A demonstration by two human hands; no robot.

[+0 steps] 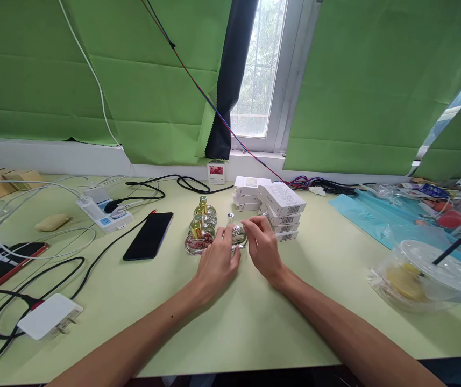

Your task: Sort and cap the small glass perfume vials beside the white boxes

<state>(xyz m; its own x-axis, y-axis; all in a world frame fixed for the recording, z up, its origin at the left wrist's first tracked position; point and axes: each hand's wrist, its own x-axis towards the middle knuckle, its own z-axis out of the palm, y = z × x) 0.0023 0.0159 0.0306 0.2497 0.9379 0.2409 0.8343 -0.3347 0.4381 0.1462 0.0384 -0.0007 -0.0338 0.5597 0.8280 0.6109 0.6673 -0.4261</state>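
Two small glass bottles with silver necks stand one behind the other at the centre; the front bottle (pixel 238 236) is between my hands. My left hand (pixel 219 260) has its fingers bent around the left side of this bottle. At its right side, my right hand (pixel 263 248) holds its thumb and forefinger close together near the silver top; anything between them is too small to make out. A row of round glass bottles with gold caps (pixel 197 231) stands left of my left hand. Stacked white boxes (pixel 282 199) are just behind my right hand.
A black phone (pixel 148 236) lies left of the bottles. Farther left are a power strip (pixel 104 210), cables and a white charger (pixel 50 316). At the right are a lidded plastic cup (pixel 427 274) with a straw and a blue sheet (pixel 369 217). A small box (pixel 216 173) stands by the window.
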